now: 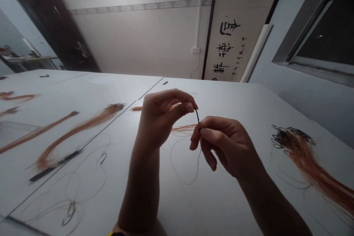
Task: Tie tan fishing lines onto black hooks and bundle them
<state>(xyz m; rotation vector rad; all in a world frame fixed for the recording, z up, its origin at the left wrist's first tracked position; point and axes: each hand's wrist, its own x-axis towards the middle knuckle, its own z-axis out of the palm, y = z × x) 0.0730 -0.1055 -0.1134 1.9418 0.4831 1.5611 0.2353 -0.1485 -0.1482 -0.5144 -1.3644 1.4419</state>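
Hands (pixel 229 140): two, centre. Orange bundles (pixel 304 162): one right, two long ones left; others partly hidden, total unclear. Loose hooks (pixel 103 159): one left of centre; lower-left cluster uncountable. Door (pixel 52 25): one. Window (pixel 329 33): one.

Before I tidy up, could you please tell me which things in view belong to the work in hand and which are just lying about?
In use, or probably belonging:
dark curved piece, between left hand and right hand
hooked orange bundle at right, likely

Apparently just lying about:
long dark strip at left
small dark piece by the far edge
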